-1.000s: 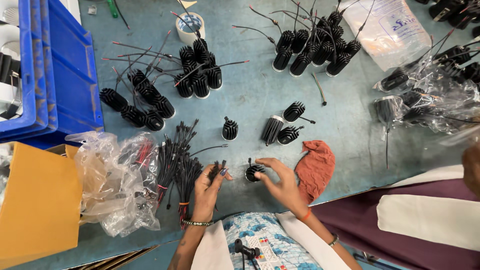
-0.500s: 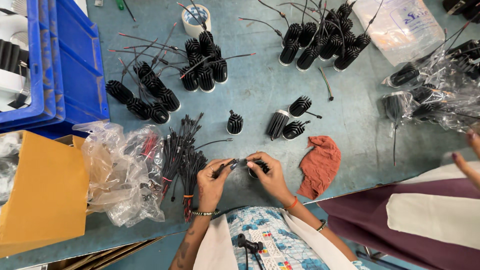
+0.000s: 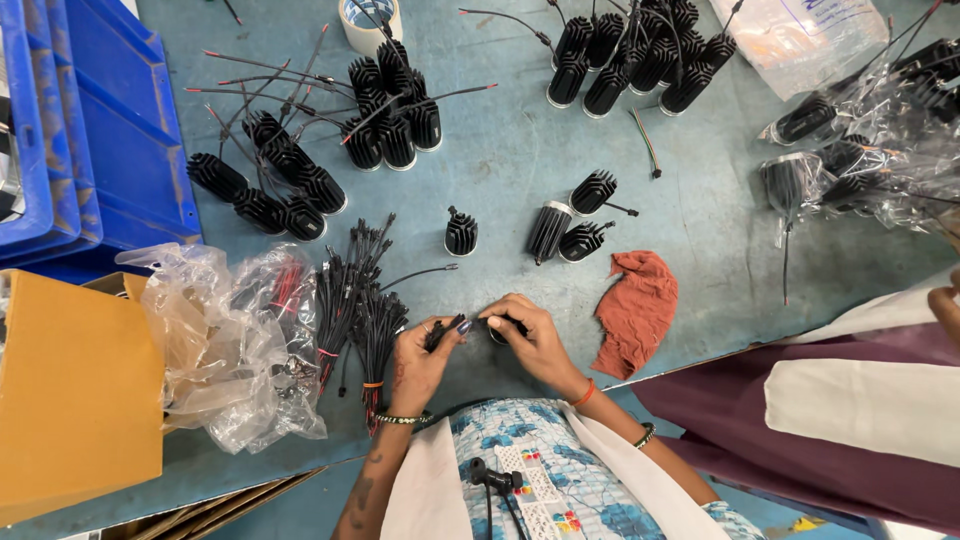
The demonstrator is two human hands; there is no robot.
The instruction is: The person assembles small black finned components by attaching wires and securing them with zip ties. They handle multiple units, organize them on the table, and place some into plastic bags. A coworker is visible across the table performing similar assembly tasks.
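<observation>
While at the finned part (image 3: 497, 331), hands (image 3: 480, 345) between cable bundle (image 3: 365, 320), red rag (image 3: 636, 310).

Small black part under right hand (image 3: 530, 335): mostly covered by fingers, shape indeterminate. Left hand (image 3: 420, 355) pinches black connector (image 3: 445, 331); its far end hidden. Blue bins (image 3: 70, 130) cut by left edge. Bagged parts (image 3: 860, 150) blurred behind plastic.

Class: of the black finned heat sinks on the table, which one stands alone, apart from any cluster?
The short heat sink standing upright by itself, just above the hands; the others sit in groups.
</observation>
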